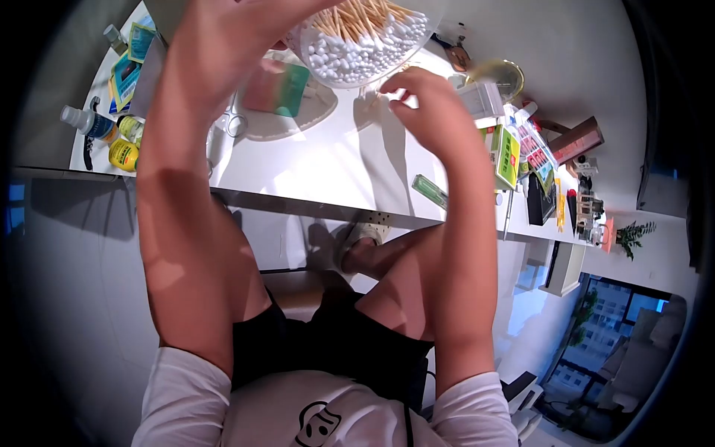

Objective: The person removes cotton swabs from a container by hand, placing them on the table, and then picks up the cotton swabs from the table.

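Note:
A clear tub of cotton swabs (354,52) is tilted at the top of the view, its white tips toward me and its wooden sticks pointing away. My left hand (272,18) grips the tub at its left side; most of its fingers are out of frame or behind it. Just below the tub's right edge is my right hand (428,100), fingers bent, with a gap between thumb and forefinger and nothing visible in them. A few pale sticks seem to lie on the white table (328,160) behind these fingertips, too small to make out surely.
A pink-and-green box (287,88) rests on a pale tray, with scissors (235,124) beside it. Bottles (89,121) and sachets stand at the left. To the right are a green box (506,156), a clear green-tinted pack (430,191) near the front edge, and more small goods.

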The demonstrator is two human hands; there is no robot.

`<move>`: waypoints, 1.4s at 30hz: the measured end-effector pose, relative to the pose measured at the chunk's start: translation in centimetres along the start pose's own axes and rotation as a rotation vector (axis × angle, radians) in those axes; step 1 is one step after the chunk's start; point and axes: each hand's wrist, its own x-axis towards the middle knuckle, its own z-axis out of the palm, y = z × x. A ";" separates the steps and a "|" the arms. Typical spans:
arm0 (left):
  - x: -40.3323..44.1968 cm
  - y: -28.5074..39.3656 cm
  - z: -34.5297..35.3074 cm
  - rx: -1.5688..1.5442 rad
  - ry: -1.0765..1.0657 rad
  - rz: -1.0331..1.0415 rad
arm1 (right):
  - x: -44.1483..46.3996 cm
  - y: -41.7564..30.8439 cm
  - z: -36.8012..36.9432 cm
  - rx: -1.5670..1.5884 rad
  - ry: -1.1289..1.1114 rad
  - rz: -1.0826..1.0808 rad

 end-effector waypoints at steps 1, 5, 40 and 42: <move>-0.1 -0.1 -0.1 0.032 -0.015 0.015 | 0.6 0.8 1.2 -0.034 0.002 -0.047; 1.0 -1.0 -1.7 -0.127 -0.124 -0.060 | 1.3 1.4 3.0 0.030 0.000 0.059; 0.2 1.8 -2.3 -0.257 -0.058 -0.263 | -1.4 -6.7 3.9 -0.143 0.588 -0.621; 0.1 1.6 -2.3 -0.310 -0.158 -0.274 | -1.6 -6.2 3.1 -0.166 0.616 -0.647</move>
